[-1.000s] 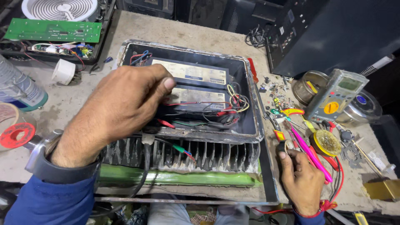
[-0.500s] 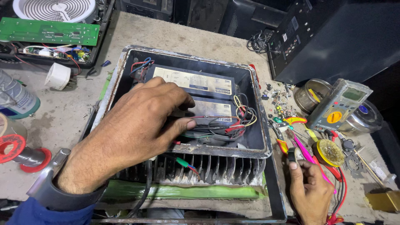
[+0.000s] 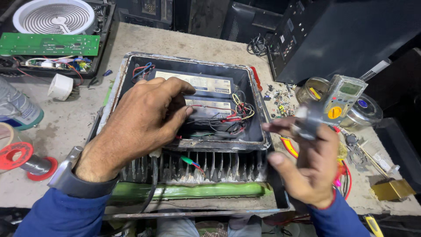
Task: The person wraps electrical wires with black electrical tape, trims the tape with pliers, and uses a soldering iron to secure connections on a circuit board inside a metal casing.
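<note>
Left hand (image 3: 144,125): palm down, fingers spread and unclenched, resting inside the open black enclosure (image 3: 258,109) at tabletop (image 3: 66,127) centre, fingertips on its wiring (image 3: 228,118) | Right hand (image 3: 309,164): raised just right of the enclosure's right wall, pinching a small grey metal part (image 3: 307,123), blurred | Cluttered tabletop beyond, multimeter (image 3: 340,98) near.

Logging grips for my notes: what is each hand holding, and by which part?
Right hand pinches a small blurred grey metal piece at its lower edge; left hand grips nothing, resting in the open black metal casing.
</note>
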